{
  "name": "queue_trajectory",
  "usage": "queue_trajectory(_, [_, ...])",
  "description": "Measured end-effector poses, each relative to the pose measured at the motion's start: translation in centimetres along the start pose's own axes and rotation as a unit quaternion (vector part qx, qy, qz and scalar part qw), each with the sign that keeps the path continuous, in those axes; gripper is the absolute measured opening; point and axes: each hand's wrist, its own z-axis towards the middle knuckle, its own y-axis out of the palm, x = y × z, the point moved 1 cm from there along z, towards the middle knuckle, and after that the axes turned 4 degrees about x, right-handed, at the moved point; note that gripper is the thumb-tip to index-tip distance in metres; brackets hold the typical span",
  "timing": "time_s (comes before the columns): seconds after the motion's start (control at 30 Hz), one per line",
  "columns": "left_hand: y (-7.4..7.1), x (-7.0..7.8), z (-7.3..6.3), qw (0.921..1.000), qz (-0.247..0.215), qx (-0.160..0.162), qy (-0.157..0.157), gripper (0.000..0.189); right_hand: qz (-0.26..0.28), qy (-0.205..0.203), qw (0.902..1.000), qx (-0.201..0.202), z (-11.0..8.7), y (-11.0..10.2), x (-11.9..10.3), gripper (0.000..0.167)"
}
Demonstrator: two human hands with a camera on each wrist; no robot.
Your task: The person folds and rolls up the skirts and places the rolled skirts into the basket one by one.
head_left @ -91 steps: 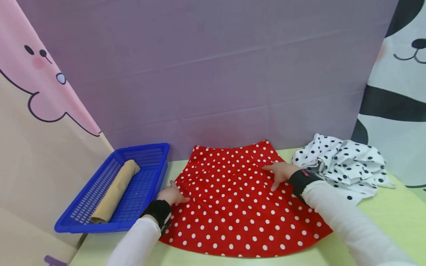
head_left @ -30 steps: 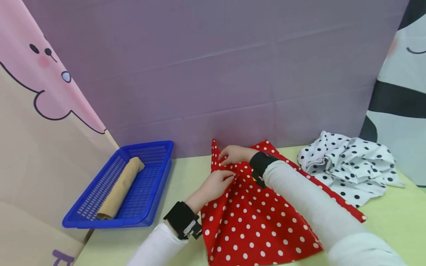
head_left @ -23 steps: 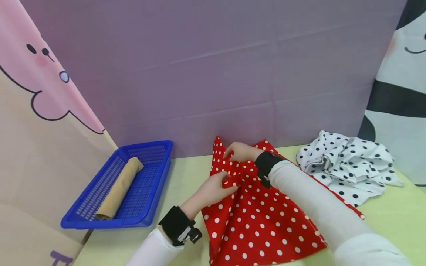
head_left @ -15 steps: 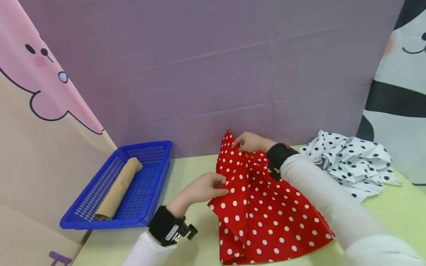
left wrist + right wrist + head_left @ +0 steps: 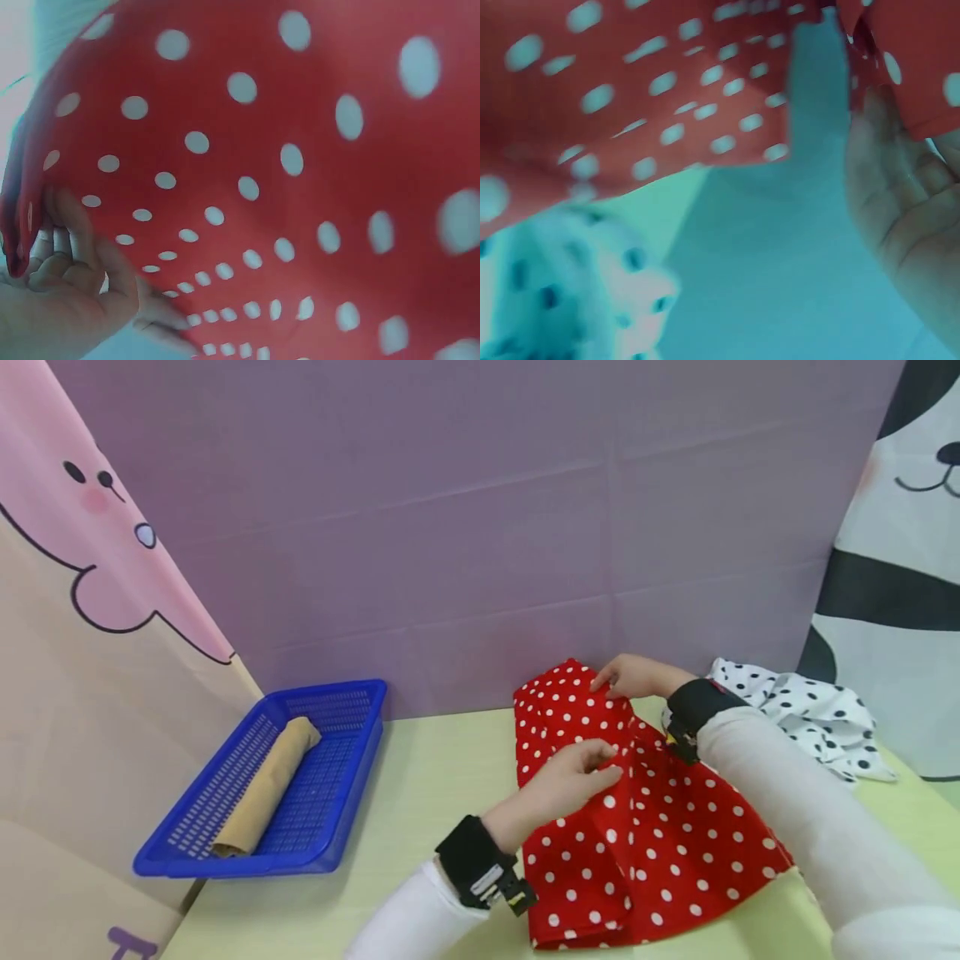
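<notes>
Since half a second ago, both hands and the far end of the red flared garment of white-dotted cloth (image 5: 678,835) have moved to the right, and the flap that stood out on its left now lies further over the rest. That garment sits on the pale yellow-green table (image 5: 442,793), right of centre, its narrow end against the backdrop and its curved hem towards the person. Its left part is doubled over, layers showing at the near left corner, while the right part flares out singly.

Left hand (image 5: 562,783) is over the middle of the garment, fingers bent, thumb and forefinger a little apart; the left wrist view shows fingers curled about a fold of the red cloth. Right hand (image 5: 636,677) is nearly closed, pinching the far edge near the narrow end. Each wrist wears a black strap (image 5: 471,860), below which come long white sleeves (image 5: 813,814).

Just behind the right forearm, a crumpled white cloth with black dots (image 5: 817,714) lies partly hidden. Well to the left stands a blue rectangular perforated plastic basket (image 5: 354,806), holding a tan fabric roll (image 5: 266,789) set lengthwise. Beyond hangs a greyish-purple cloth backdrop (image 5: 450,527), flanked by a pink cartoon animal (image 5: 112,602) and a black-and-white panda print (image 5: 892,589)
</notes>
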Motion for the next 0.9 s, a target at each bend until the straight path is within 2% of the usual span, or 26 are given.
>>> queue_trajectory(0.1, [2.4, -1.5, 0.8, 0.9981, 0.023, -0.033, -0.047, 0.009, -0.026, 0.009, 0.9991, -0.032, -0.5, 1.1, 1.9, 0.03])
queue_trajectory(0.17, [3.5, -2.8, 1.1, 0.9936, 0.056, -0.048, -0.085, 0.01, -0.03, 0.028, 0.9973, -0.06, -0.6, 2.1, 3.1, 0.032])
queue_trajectory(0.3, [4.1, -5.3, 0.9, 0.9792, 0.13, -0.044, -0.149, 0.01, 0.012, 0.091, 0.9895, -0.111, -1.3, 3.8, 4.4, 0.042])
queue_trajectory(0.43, [2.9, -7.0, 0.3, 0.9651, 0.186, -0.031, -0.182, 0.013, 0.043, 0.124, 0.9817, -0.138, -1.4, 5.0, 4.9, 0.046])
queue_trajectory(0.57, [0.7, -7.9, -0.8, 0.9563, 0.203, -0.036, -0.207, 0.011, 0.048, 0.113, 0.9811, -0.15, -0.6, 5.8, 4.5, 0.047])
queue_trajectory(0.67, [-1.2, -8.5, -1.8, 0.9468, 0.228, -0.036, -0.224, 0.011, 0.074, 0.105, 0.979, -0.158, -0.3, 6.4, 3.8, 0.048])
queue_trajectory(0.8, [-3.1, -9.5, -2.8, 0.9311, 0.261, -0.032, -0.253, 0.015, 0.152, 0.115, 0.9682, -0.162, -0.4, 7.4, 3.1, 0.051])
queue_trajectory(0.9, [-4.1, -10.1, -3.3, 0.9285, 0.262, -0.034, -0.261, 0.019, 0.228, 0.138, 0.953, -0.145, -0.6, 8.1, 2.9, 0.056])
